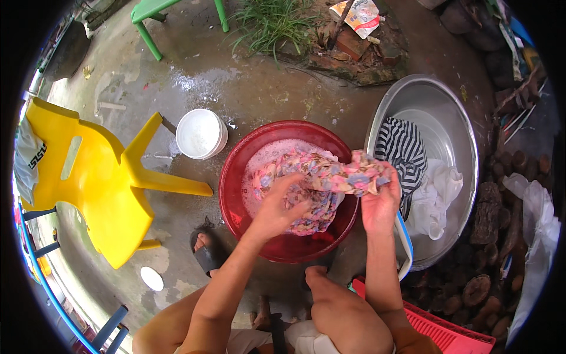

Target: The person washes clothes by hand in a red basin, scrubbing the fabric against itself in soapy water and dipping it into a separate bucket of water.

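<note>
A red basin with sudsy water stands on the ground before me. Wet floral-print cloth in pink and blue lies bunched in it, one end lifted over the right rim. My right hand grips that raised end. Over the cloth's middle is my left hand, fingers apart and curved; whether it touches the fabric is unclear. To the right, a large metal basin holds a black-and-white striped cloth and a white cloth.
A white bucket stands left of the red basin, near a yellow plastic chair. A white lid lies on the wet concrete. Behind are a green stool, grass and bricks. Stacked logs and a red plastic crate are at right.
</note>
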Demonstrator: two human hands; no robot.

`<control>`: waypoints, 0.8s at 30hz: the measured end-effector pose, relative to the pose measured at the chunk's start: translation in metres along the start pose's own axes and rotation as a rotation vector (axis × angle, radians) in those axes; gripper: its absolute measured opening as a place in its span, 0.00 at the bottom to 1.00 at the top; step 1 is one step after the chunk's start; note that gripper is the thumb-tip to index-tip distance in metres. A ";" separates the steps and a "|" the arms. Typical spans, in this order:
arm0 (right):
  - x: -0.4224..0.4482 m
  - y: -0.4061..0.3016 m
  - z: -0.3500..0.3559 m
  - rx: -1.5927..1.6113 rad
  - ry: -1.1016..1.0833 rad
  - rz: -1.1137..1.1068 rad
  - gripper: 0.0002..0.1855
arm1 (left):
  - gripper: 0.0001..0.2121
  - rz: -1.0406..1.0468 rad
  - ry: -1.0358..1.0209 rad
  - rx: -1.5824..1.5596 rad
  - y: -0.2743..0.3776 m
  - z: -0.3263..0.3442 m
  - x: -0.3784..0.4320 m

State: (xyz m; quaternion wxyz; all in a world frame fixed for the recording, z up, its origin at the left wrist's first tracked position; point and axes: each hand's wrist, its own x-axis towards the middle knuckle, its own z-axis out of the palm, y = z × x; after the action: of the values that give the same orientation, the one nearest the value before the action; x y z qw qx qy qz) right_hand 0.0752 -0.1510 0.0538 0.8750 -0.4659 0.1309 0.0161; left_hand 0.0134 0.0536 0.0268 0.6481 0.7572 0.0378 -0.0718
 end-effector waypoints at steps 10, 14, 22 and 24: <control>0.011 0.008 -0.016 -0.478 -0.001 0.120 0.13 | 0.06 -0.315 0.503 -0.605 -0.031 -0.034 0.027; 0.010 0.004 -0.015 -0.415 0.024 0.111 0.11 | 0.07 -0.303 0.485 -0.460 -0.055 -0.051 0.004; -0.004 -0.003 -0.004 -1.214 -0.493 -0.465 0.13 | 0.15 -0.013 -0.191 0.538 -0.025 -0.056 -0.019; -0.015 0.021 -0.011 -1.335 -0.626 -0.243 0.18 | 0.15 -0.079 -0.288 0.709 0.007 -0.044 -0.022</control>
State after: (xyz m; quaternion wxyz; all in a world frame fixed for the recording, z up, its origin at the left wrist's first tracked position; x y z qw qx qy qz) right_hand 0.0555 -0.1467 0.0344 0.3981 -0.8828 -0.2145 0.1271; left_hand -0.0044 0.0967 0.0440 0.3415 0.9145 -0.0516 -0.2109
